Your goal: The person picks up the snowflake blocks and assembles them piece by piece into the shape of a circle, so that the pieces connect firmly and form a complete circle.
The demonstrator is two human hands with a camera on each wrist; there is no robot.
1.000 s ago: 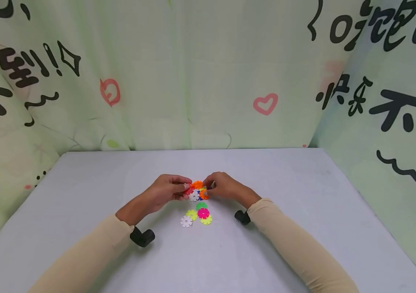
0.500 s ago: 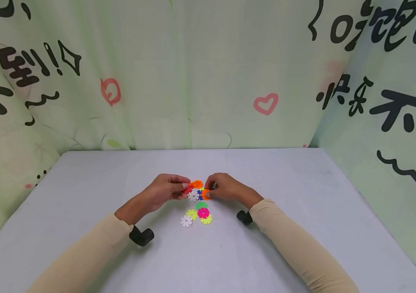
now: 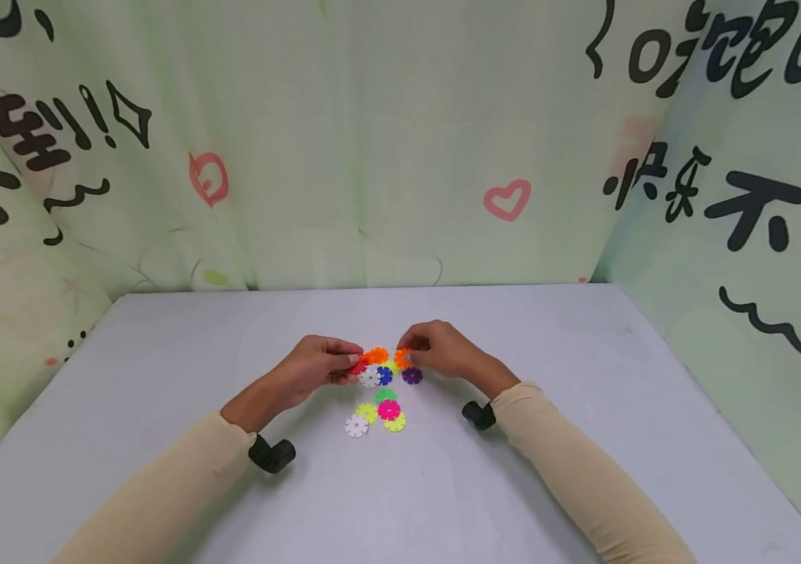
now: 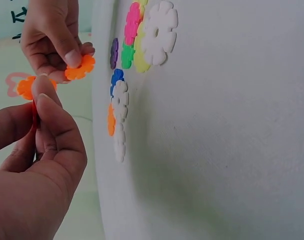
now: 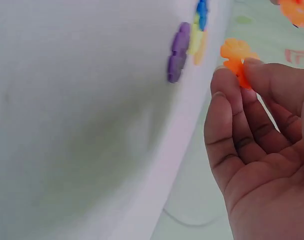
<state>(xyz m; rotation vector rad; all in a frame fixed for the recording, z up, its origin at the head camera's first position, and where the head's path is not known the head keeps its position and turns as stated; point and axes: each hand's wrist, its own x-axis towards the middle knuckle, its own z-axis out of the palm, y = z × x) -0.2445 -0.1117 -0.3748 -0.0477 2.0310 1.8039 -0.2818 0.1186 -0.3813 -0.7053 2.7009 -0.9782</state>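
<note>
Pinching an orange disc point(image 5: 237, 49) between thumb and fingertips, the right hand point(image 3: 448, 349) holds it above the tabletop point(image 3: 407, 501); a purple disc point(image 3: 412, 376) lies at about five o'clock from it in the head view. Toward nine o'clock, just apart, the left hand point(image 3: 319, 362) pinches a red disc point(image 3: 359, 366), with a second orange disc point(image 4: 25, 87) against it; whether those two are slotted together cannot be told.

A slip seems the likeliest trouble: each grip takes in only part of a thin disc, so a sideways push could twist one out of the fingertips. Pressing with notches out of line might also knock the left hand's pair apart. Dipping low could nudge the blue disc point(image 3: 386, 376) or white disc point(image 3: 368, 377) lying just beneath.

The left arm reaches in from eight o'clock, fingertips aimed toward three; the right arm comes from four o'clock, fingertips aimed toward nine, its spare fingers bent in toward the palm.
</note>
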